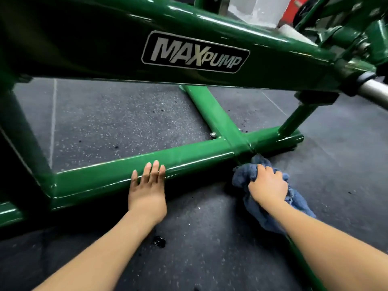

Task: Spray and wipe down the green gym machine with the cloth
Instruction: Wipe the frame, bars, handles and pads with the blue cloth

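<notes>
The green gym machine (100, 45) fills the view, a thick upper beam with a MAXpump badge above a low base bar (189, 156) on the floor. My left hand (148, 185) rests flat with straight fingers on the near side of that base bar. My right hand (266, 185) grips a bunched blue cloth (245, 173) and presses it low against the joint where a cross tube meets the base bar. Part of the cloth trails under my right wrist. No spray bottle is in view.
Dark speckled rubber floor (105, 122) lies under and around the frame, with a small dark wet spot (159, 241) near my left forearm. A steel handle bar (375, 91) juts out at right. Red and white objects (262, 11) stand behind the machine.
</notes>
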Motion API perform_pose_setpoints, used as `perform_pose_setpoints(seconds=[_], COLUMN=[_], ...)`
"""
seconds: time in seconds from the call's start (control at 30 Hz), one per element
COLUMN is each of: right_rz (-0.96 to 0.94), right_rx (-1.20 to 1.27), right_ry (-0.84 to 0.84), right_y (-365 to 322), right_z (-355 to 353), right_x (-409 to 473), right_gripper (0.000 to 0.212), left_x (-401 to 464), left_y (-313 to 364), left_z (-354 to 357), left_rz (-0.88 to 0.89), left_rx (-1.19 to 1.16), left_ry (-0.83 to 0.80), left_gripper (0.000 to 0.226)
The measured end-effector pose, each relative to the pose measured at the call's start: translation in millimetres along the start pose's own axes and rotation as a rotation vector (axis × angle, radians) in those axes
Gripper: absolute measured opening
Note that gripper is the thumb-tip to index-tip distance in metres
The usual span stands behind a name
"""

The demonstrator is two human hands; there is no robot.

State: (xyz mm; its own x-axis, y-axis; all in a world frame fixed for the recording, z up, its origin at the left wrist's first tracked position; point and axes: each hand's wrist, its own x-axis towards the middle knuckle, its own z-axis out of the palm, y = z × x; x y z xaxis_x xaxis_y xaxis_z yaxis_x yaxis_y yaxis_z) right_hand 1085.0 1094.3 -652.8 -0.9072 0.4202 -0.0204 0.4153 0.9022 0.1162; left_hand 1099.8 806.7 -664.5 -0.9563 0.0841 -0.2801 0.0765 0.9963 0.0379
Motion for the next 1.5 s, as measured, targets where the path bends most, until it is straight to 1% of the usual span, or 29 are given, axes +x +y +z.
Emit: perform_pose_setpoints(seconds=[0.07, 0.1, 0.13, 0.2, 0.23, 0.33, 0.4, 0.5, 0.57, 0.6, 0.67, 0.73, 0.77, 0.9, 0.97, 1.03, 1.1, 1.2, 1.3, 1.37, 1.43, 1.5], right_rz=[-0.039, -0.089, -0.183, -0.403, -0.469, -0.542, -0.635, -0.882, -0.993, -1.015, -1.027, -1.025, -0.995, -0.776, -0.643, -0.559, -0.59, -0.763, -0.891, -0.941, -0.941, -0.849], right_rx=[0.13, 0.144, 0.121, -0.008, -0.056, -0.065, -0.035, 0.024, 0.086, 0.047, -0.061, -0.097, -0.1, -0.176, -0.159, -0.139, -0.122, -0.092, -0.084, -0.112, -0.149, -0.153], right_ry=[0.046, 0.07, 0.08, 0.048, 0.035, 0.071, 0.069, 0.084, 0.03, -0.016, -0.061, -0.065, -0.084, -0.109, -0.119, -0.116, -0.092, -0.097, -0.124, -0.128, -0.126, -0.134], right_y=[-12.4, -17.5, -26.4, -49.6, -59.7, -82.2, -96.2, -132.2, -156.1, -161.8, -156.9, -137.9, -126.0, -89.2, -94.5, -112.5, -130.3, -158.4, -182.3, -182.1, -168.0, -148.5], right_z=[-9.8, -14.1, -15.7, -13.2, -8.8, -0.3, 2.7, -1.4, -11.0, -16.7, -28.1, -30.6, -29.5, -23.9, -22.7, -22.8, -22.8, -23.4, -23.6, -27.0, -29.6, -29.6], right_x=[23.5, 32.2, 37.8, 39.1, 35.2, 18.1, 3.6, -23.6, -40.6, -41.9, -32.5, -15.0, -4.9, 27.1, 25.8, 11.5, -6.3, -36.9, -58.4, -53.1, -37.0, -18.6], right_gripper=[0.057, 0.062, 0.066, 0.069, 0.07, 0.075, 0.075, 0.074, 0.071, 0.069, 0.067, 0.068, 0.07, 0.073, 0.075, 0.075, 0.075, 0.081, 0.08, 0.081, 0.082, 0.081], left_x=[-0.2, -0.3, 0.0, 1.1, 1.3, 2.0, 3.5, 1.1, -2.2, -3.5, -7.8, -12.3, -13.8, -11.4, -7.5, -5.0, -3.0, -3.1, -5.0, -7.6, -13.7, -21.1], left_y=[0.0, 2.5, 3.0, 0.9, -0.2, -6.0, -6.2, -5.7, -8.9, -12.2, -20.9, -30.7, -34.6, -38.1, -36.3, -36.1, -36.4, -35.4, -37.4, -41.4, -47.7, -57.8], left_z=[-1.8, -3.8, -4.8, -7.0, -7.2, -9.6, -11.0, -11.3, -11.5, -11.2, -9.2, -6.2, -5.4, -12.1, -14.5, -14.7, -14.1, -14.9, -17.7, -17.2, -13.4, -7.5], left_rz=[0.012, 0.014, 0.016, 0.026, 0.035, 0.052, 0.062, 0.062, 0.058, 0.052, 0.022, -0.009, -0.004, 0.029, 0.022, 0.016, 0.012, 0.01, 0.019, 0.013, -0.049, -0.11], left_rx=[-0.025, -0.041, -0.046, -0.039, -0.032, -0.022, -0.03, -0.046, -0.043, -0.041, -0.028, -0.01, 0.002, -0.011, -0.014, 0.0, 0.016, 0.009, -0.027, -0.077, -0.099, -0.06], left_ry=[-0.018, -0.03, -0.041, -0.068, -0.083, -0.109, -0.11, -0.095, -0.059, -0.036, -0.005, -0.001, -0.017, -0.118, -0.156, -0.196, -0.215, -0.217, -0.185, -0.141, -0.097, -0.093], left_gripper=[0.083, 0.085, 0.087, 0.091, 0.093, 0.095, 0.096, 0.094, 0.088, 0.084, 0.08, 0.081, 0.083, 0.091, 0.096, 0.101, 0.105, 0.106, 0.1, 0.092, 0.088, 0.087])
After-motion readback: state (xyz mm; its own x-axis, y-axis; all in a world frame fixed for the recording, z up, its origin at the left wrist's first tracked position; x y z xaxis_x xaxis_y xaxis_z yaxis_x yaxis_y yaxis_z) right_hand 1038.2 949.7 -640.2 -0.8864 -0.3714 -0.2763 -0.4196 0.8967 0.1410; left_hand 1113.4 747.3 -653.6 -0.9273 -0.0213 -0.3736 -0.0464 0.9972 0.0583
